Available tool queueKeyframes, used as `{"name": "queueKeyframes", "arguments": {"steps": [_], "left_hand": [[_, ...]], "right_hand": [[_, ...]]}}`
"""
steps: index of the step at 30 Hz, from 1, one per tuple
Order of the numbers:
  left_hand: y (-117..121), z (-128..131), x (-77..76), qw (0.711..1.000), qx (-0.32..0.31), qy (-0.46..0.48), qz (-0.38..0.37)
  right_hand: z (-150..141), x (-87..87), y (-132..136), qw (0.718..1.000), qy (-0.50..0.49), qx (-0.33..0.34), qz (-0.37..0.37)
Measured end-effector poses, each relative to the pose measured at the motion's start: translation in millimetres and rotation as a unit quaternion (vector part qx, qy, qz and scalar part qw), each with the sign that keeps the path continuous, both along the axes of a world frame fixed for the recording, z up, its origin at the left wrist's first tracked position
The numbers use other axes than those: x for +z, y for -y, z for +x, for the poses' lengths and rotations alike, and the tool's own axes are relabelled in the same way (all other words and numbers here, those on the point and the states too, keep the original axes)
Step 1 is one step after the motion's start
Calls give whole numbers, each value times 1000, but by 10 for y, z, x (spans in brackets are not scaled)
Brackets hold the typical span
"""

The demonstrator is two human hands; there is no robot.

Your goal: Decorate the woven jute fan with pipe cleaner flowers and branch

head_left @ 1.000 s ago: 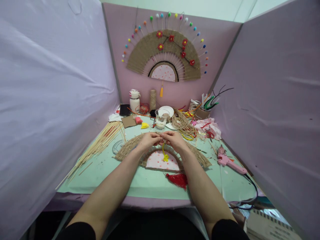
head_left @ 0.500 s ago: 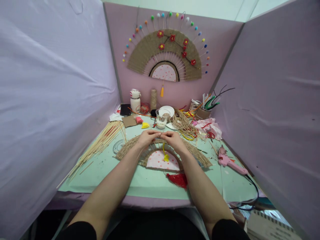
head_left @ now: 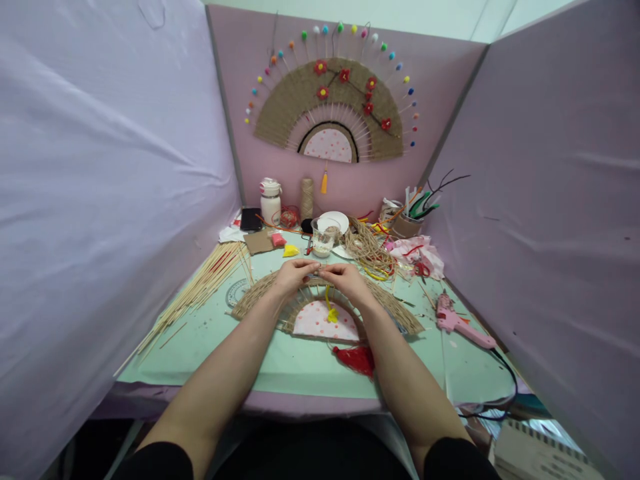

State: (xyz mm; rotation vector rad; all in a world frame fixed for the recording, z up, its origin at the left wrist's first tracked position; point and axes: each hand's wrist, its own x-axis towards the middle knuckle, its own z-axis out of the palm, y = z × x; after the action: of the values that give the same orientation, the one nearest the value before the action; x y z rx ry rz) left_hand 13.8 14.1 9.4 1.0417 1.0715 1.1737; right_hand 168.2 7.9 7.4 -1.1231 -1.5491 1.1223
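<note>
My left hand [head_left: 295, 275] and my right hand [head_left: 346, 277] meet above the upper middle of a twine-woven fan [head_left: 257, 295] that lies on the table. The fingertips of both hands are pinched together around something too small to make out. Below them is the fan's white half-round centre with pink dots [head_left: 317, 324]. A yellow flower on a bent stem [head_left: 332, 314] rests over that centre. A red tassel [head_left: 356, 360] lies at the fan's lower edge, near my right forearm. My hands and forearms cover parts of the fan.
Bamboo sticks [head_left: 203, 283] spread along the left. A pink glue gun [head_left: 463, 325] with a black cord lies right. Behind my hands are a plastic cup [head_left: 323, 248], loose twine [head_left: 370, 248], a yellow packet [head_left: 291, 251] and red scissors [head_left: 421, 269]. A finished fan [head_left: 290, 100] hangs on the back wall.
My fingertips have shifted slightly apart and a small thing shows faintly between them. The fan and everything around it look the same.
</note>
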Motion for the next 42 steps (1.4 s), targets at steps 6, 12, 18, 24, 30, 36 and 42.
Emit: {"name": "queueKeyframes", "arguments": {"steps": [6,12,18,24,30,36,42], "left_hand": [[8,-5,6,1000,-14,1,-14],[4,-12,4,1000,-18,-9,-20],[-14,-12,-28,999,-27,-8,-15],[-3,-12,2,999,-15,35,-2],[-6,4,-13,998,-19,57,5],[-32,9,-57,996,-36,87,2],[0,1,-14,994,-45,96,-26]], "right_hand": [[-9,20,24,1000,20,9,3],[2,-20,-17,999,43,18,18],[-3,-24,-20,998,52,24,28],[25,0,-28,1000,14,23,16],[55,-36,-40,994,-58,60,-72],[8,-61,-14,983,-103,98,-116],[19,-74,-35,973,-149,94,-149]]}}
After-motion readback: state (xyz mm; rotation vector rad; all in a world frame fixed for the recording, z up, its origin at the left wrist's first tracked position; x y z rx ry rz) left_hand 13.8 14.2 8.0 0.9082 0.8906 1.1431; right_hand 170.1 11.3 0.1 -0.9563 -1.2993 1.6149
